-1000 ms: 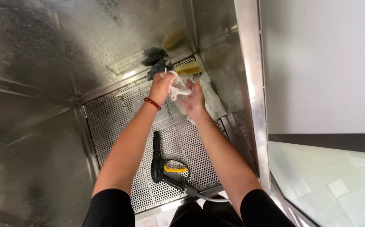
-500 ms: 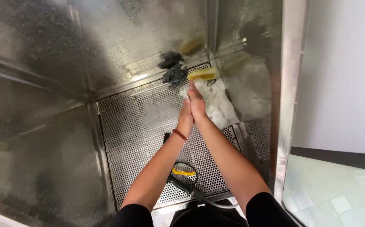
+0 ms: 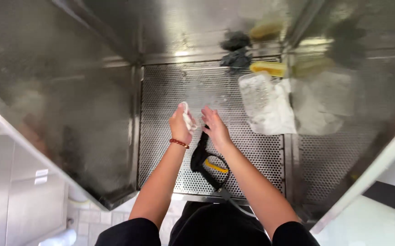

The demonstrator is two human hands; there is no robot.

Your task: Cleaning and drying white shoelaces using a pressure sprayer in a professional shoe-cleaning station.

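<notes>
While the left hand (image 3: 180, 124) is clamped on a small white wad (image 3: 187, 119), the right hand (image 3: 214, 128) hovers fingers apart above the black spray gun (image 3: 203, 157) lying on the sink's perforated floor (image 3: 170, 91); clear bag (image 3: 265, 104) near right wall.

Both arms extend forward from the near edge of the view toward the far side, bare from the short black sleeves down. The forearms converge as they reach, so the two hands sit close together near the centre of the scene, just apart.

The left hand (image 3: 180, 124) is raised with its back toward the camera. Its fingers are curled closed around a small white wad, which protrudes at the thumb side. A red beaded band circles the left wrist.

The right hand (image 3: 214, 125) is just right of the left. Its fingers are spread and slightly bent, the palm facing left and down, gripping nothing.
</notes>
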